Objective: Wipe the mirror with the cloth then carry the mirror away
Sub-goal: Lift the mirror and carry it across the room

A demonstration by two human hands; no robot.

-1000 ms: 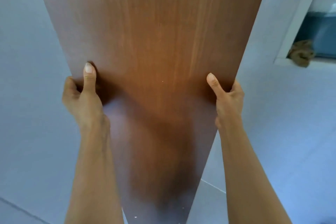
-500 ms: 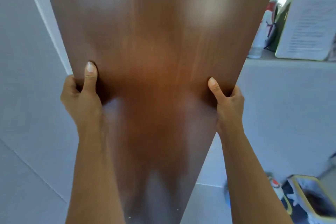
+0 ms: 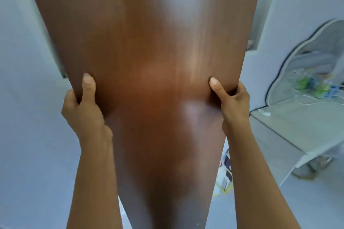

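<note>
The mirror point(image 3: 149, 46) is held upright in front of me, its brown wood-grain back facing the camera and filling most of the view. My left hand point(image 3: 83, 106) grips its left edge, thumb flat on the back panel. My right hand point(image 3: 230, 102) grips the right edge the same way, thumb pointing up and in. The glass side faces away and is hidden. No cloth is in view.
A pale table point(image 3: 297, 130) stands at the right with a curved white frame point(image 3: 301, 46) and small coloured items behind it. A yellow-rimmed bag point(image 3: 225, 178) sits on the floor low right. Pale walls run along the left and upper right.
The surroundings have swung past behind the mirror: the ledge with bottles and papers left the view, and the table with the curved frame came in at the right. Both grips are unchanged.
</note>
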